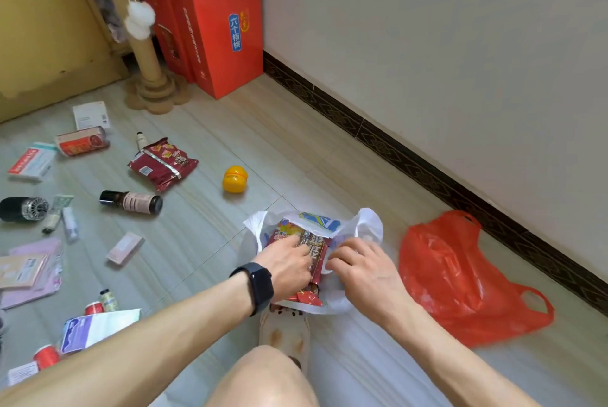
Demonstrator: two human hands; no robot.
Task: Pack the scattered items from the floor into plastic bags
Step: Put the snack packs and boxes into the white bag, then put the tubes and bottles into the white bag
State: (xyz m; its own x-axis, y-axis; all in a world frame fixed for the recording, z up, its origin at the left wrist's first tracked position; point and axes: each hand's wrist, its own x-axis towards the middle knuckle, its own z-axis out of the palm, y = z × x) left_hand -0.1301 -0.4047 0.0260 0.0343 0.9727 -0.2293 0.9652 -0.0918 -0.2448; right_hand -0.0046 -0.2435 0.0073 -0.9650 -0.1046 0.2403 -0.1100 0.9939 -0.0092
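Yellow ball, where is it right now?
Head view, on the floor just left of centre: the yellow ball lies right of the dark red snack bag and beyond the white bag.

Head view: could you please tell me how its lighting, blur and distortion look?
Head view: soft even light, faint shadows; left hand, right hand and white bag sharp; small labels at the left edge blurred; wide-angle stretch near the borders.

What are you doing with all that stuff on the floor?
A person is filling a white plastic bag on the floor. The left hand holds snack packets inside it, while the right hand pinches the bag's edge. A red plastic bag lies beside it. A maroon snack bag, a yellow ball and a dark bottle are not yet packed.
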